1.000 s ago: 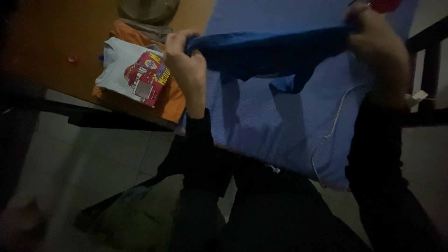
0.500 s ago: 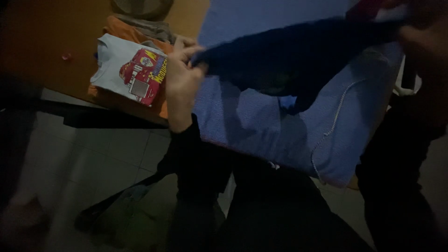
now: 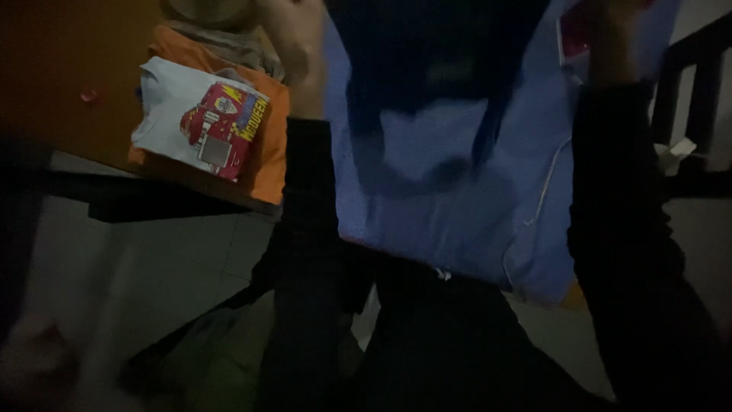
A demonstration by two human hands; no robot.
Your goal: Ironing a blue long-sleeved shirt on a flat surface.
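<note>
My left hand (image 3: 299, 46) and my right hand (image 3: 614, 38) each grip an end of a dark blue garment (image 3: 427, 53), raised near the top of the view and blurred by motion. It hangs above a light blue cloth (image 3: 457, 206) spread on the table, whose lower edge droops over the front. Both my sleeves are black. My right hand is partly cut off by the top edge.
A folded pile (image 3: 202, 122) lies at the left of the brown table (image 3: 53, 69): a white shirt with a red printed picture on top of orange clothes. A dark chair frame (image 3: 698, 84) stands at the right. Pale floor tiles (image 3: 152, 259) and a dark bundle (image 3: 206, 358) lie below.
Both hands have lifted the dark blue garment upward and away from me, from chest level over the light blue cloth to the top of the view.
</note>
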